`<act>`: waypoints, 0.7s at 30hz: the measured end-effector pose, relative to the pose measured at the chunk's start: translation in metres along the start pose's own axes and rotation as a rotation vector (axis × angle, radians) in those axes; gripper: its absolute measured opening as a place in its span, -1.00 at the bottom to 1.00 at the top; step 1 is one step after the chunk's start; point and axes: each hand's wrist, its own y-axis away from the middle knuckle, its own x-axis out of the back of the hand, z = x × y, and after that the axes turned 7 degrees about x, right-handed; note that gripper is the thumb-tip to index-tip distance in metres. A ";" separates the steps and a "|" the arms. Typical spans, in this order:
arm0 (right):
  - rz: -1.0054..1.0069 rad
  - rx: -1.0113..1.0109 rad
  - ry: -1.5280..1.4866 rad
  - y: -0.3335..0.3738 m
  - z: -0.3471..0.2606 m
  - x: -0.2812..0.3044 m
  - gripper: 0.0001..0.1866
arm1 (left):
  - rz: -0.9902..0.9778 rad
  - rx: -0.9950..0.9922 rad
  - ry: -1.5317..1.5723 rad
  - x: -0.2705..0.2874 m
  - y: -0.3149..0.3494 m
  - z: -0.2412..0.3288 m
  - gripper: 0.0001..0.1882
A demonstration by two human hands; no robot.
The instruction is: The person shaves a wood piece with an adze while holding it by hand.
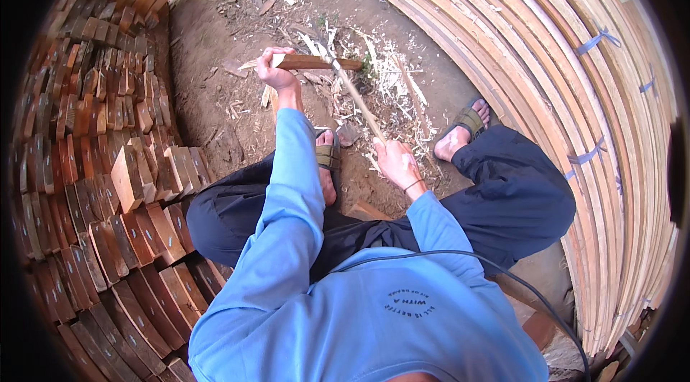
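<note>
Left hand (276, 71) grips 1 short reddish-brown wood piece (309, 62), pale at its cut end; right hand (394, 159) clenches a long blade's handle (357, 98) crossing it.

2 hands (277, 73), 1 blade (356, 98), 1 wood piece (309, 62), 2 sandals (471, 120).

rough matt wood block (305, 61); pale dry wood shavings (381, 73); smooth light planks (546, 80); soft blue cloth sleeves (295, 188); bare dusty earth floor (215, 30)

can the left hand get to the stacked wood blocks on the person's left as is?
Probably not right away: the left hand is shut on the wood piece, extended forward. The stacked blocks lie close beside that arm, nothing between.
</note>
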 end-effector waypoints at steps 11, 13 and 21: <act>-0.010 -0.003 0.007 -0.001 -0.020 0.013 -0.51 | 0.000 0.003 -0.009 0.007 0.000 -0.001 -0.69; 0.188 0.107 -0.051 -0.001 -0.018 0.010 -0.50 | -0.018 -0.008 -0.048 0.006 0.000 -0.001 -0.69; 0.102 0.019 0.023 -0.004 -0.010 0.001 -0.51 | 0.022 -0.008 -0.074 -0.001 0.002 0.000 -0.66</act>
